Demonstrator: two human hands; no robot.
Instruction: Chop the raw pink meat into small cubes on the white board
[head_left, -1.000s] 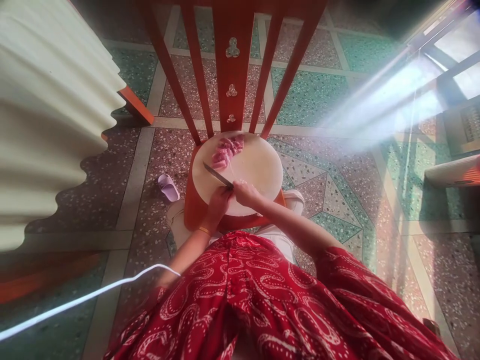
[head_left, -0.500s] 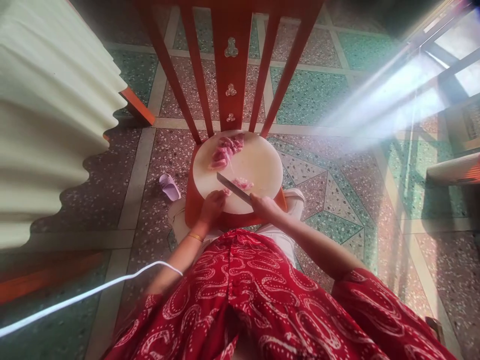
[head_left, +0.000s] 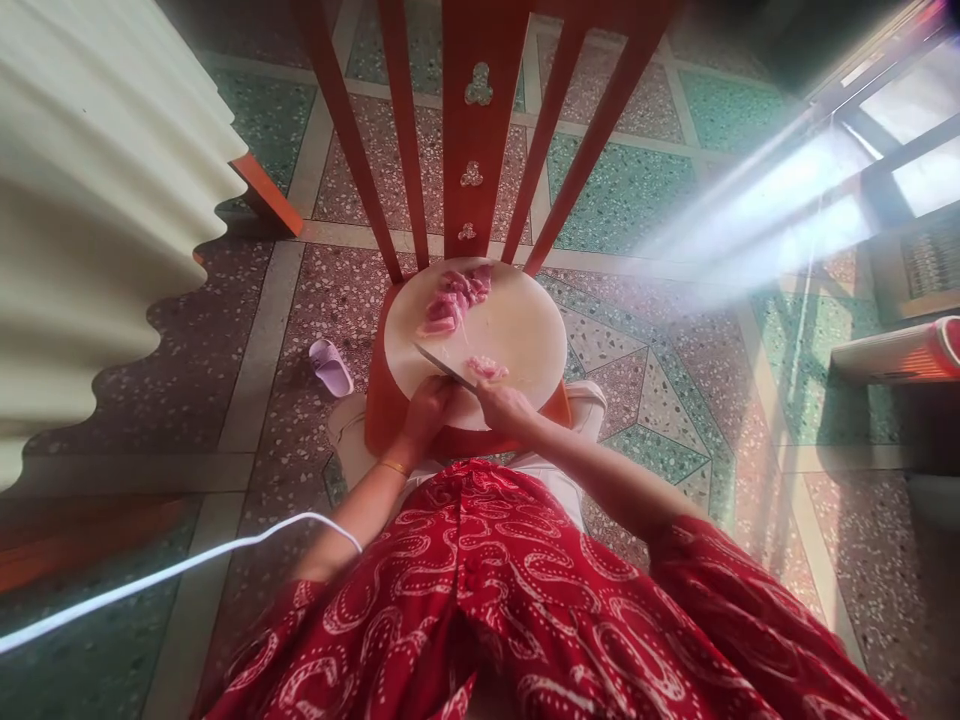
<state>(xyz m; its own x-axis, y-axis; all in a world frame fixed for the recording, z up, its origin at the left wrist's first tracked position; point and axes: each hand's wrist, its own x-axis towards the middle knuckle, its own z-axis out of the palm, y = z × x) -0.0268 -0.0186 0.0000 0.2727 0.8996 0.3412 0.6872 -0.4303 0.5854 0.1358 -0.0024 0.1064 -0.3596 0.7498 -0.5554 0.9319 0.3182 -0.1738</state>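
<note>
right hand (head_left: pixel 504 404) wrapped tight round a steel-bladed kitchen knife (head_left: pixel 444 366), left hand (head_left: pixel 429 408) curled at the near edge of the round pale cutting board (head_left: pixel 525 330), small pink raw meat piece (head_left: pixel 486 367) just beside the blade, bigger pink meat pile (head_left: pixel 452 297) at the board's far edge

Pink raw meat (head_left: pixel 454 298) on a cream round cutting board (head_left: pixel 525 330), which sits on an orange-red chair (head_left: pixel 469 120); a silver-grey knife (head_left: pixel 442 364); red dress (head_left: pixel 525 600) with white paisley swirls; speckled terrazzo floor (head_left: pixel 622 190) in green and maroon panels, pale borders; a lilac slipper (head_left: pixel 331 367); a white cable (head_left: pixel 172 570)
</note>
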